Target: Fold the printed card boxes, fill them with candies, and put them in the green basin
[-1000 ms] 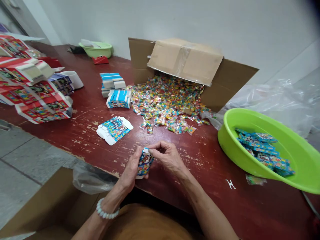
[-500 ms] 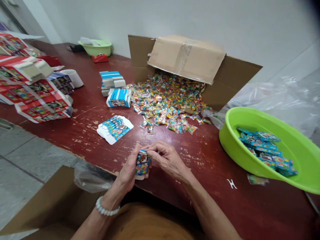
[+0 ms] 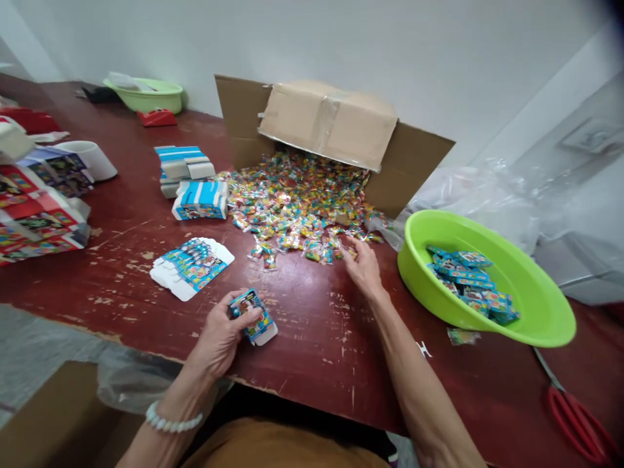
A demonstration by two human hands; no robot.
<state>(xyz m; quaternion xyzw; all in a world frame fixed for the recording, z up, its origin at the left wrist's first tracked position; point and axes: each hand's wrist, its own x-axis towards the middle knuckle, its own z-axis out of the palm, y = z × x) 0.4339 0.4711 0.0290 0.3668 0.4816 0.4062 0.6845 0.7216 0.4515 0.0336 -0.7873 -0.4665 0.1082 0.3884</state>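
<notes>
My left hand [image 3: 220, 333] is wrapped round a small blue printed candy box [image 3: 260, 320], thumb across its front. A white flap sticks out at the box's lower end. At the near edge of a heap of clear-wrapped candy packets [image 3: 297, 214], my right hand [image 3: 364, 268] reaches out with its fingers apart; nothing shows in it. Whether its fingertips touch a packet I cannot tell. Several flattened blue cartons [image 3: 195, 263] lie fanned out beyond my left hand. To the right, a bright green basin [image 3: 414, 276] holds several filled-looking blue boxes [image 3: 475, 286].
A cardboard box [image 3: 331, 123] lies open behind the candy. Bundled blue cartons [image 3: 201, 200] and red ones [image 3: 39, 214] stand at the left. Red-handled scissors [image 3: 570, 416] lie at the right, a loose packet [image 3: 462, 336] by the basin. A pale green basin [image 3: 151, 97] stands farther back.
My right hand has left the small box and moved forward and right to the candy. My left hand has tilted the box and shifted left in view. The view has turned right.
</notes>
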